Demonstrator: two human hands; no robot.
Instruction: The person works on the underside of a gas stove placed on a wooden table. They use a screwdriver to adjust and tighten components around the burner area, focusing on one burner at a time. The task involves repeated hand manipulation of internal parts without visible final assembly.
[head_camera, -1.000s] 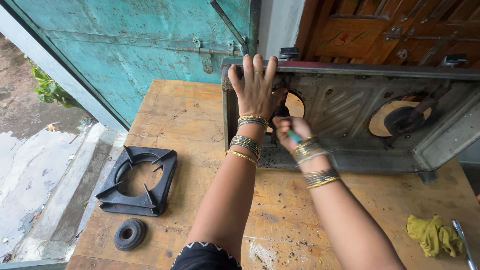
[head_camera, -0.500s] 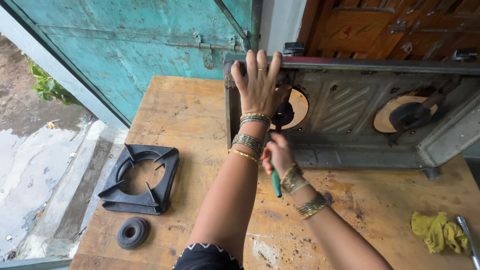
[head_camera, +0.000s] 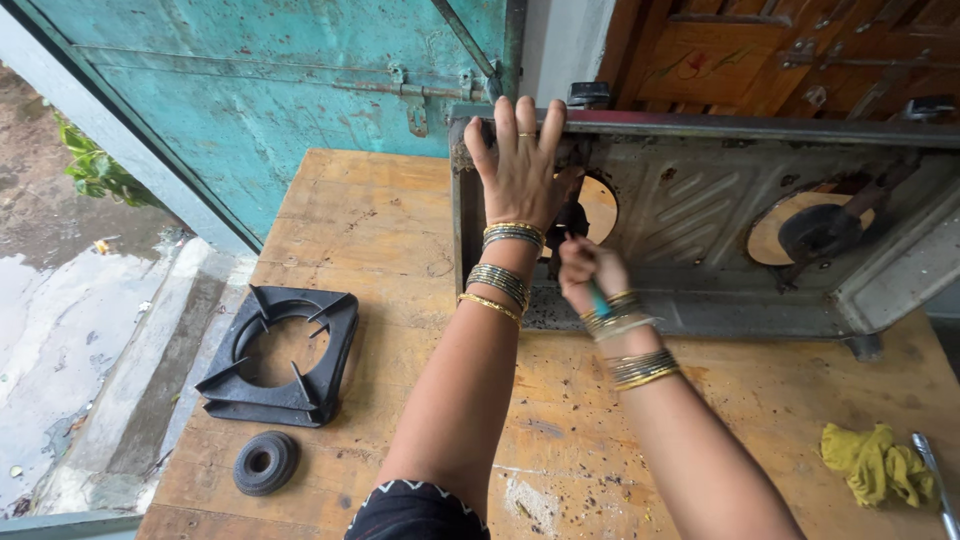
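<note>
A grey metal gas stove body (head_camera: 700, 220) stands tipped on its edge on the wooden table (head_camera: 380, 220), underside facing me, with two round burner openings. My left hand (head_camera: 520, 165) lies flat with fingers spread against the stove's top left corner, steadying it. My right hand (head_camera: 590, 270) grips a green-handled tool (head_camera: 598, 298), likely a screwdriver, with its tip near the left burner opening (head_camera: 590, 210). Both wrists carry several bangles.
A black square pan support (head_camera: 285, 355) and a small black round burner cap (head_camera: 265, 462) lie on the table's left. A yellow rag (head_camera: 875, 462) and a metal tool (head_camera: 935, 480) rest at the right. Teal door and wet ground lie left.
My right hand dropped away from the stove with the tool half a second ago, then came back up to the left burner opening. My left hand stayed on the stove.
</note>
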